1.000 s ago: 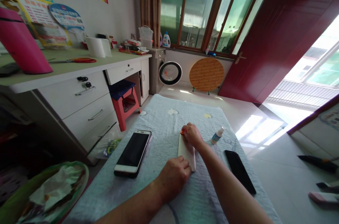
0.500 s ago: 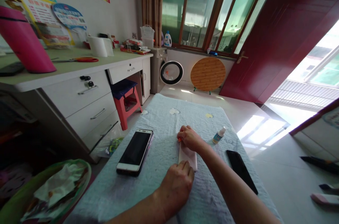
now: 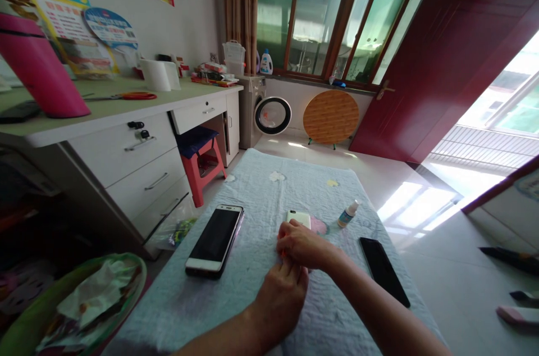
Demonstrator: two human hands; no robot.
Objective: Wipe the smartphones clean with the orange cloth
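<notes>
A white phone lies face down on the cloth-covered table, its camera end showing past my hands. My left hand is closed at the phone's near end, fingers curled on it. Just beyond, touching it, my right hand is closed over the middle of the phone. A bit of something orange shows under the right fingers; its kind is hidden. To the left rests a larger white-framed phone, screen up. On the right are a small spray bottle, upright, and a black phone.
A pale blue quilted cloth covers the table. At left stand a desk with drawers and a red stool; a green-rimmed waste basket is near the table's left edge. A washing machine with its door open stands behind.
My right hand has slid toward me along the phone, from its far end to my left hand, uncovering the camera end. My left hand stays at the near end.
</notes>
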